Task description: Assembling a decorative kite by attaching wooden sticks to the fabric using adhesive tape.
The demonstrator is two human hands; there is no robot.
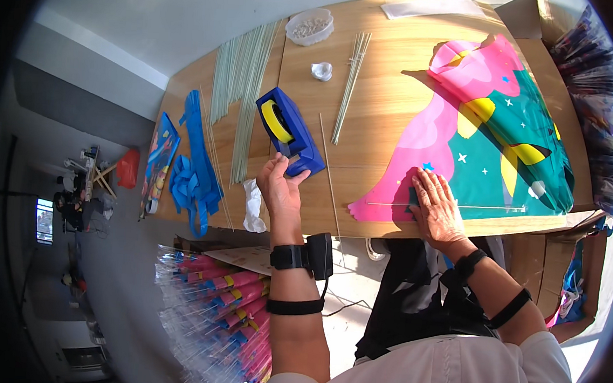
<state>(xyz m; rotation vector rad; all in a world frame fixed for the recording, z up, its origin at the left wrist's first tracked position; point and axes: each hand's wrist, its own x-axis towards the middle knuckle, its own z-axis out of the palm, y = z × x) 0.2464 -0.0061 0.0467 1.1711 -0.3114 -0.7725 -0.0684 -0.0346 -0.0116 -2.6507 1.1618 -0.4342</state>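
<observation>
My left hand (283, 186) is at the near end of a blue tape dispenser (307, 149). Its fingertips are on the free end of the clear tape (285, 148), which comes off a roll with a yellow core (276, 121); the thumb points right against the dispenser. My right hand (437, 208) lies flat, fingers stretched out, on a pink and green plastic sheet (479, 181) with yellow patches and stars. The sheet's far part is rolled or folded over. A thin pale rod (383, 202) lies along its near edge, passing by my right hand.
Pale thin sticks (246, 82) lie at far left, with a smaller stick bundle (351, 85) mid-table. Behind are a white bowl (309, 27) of small pieces and a small white cup (321, 71). Blue strips (193, 177) lie left. Wrapped pink bundles (233, 303) stand below the table edge.
</observation>
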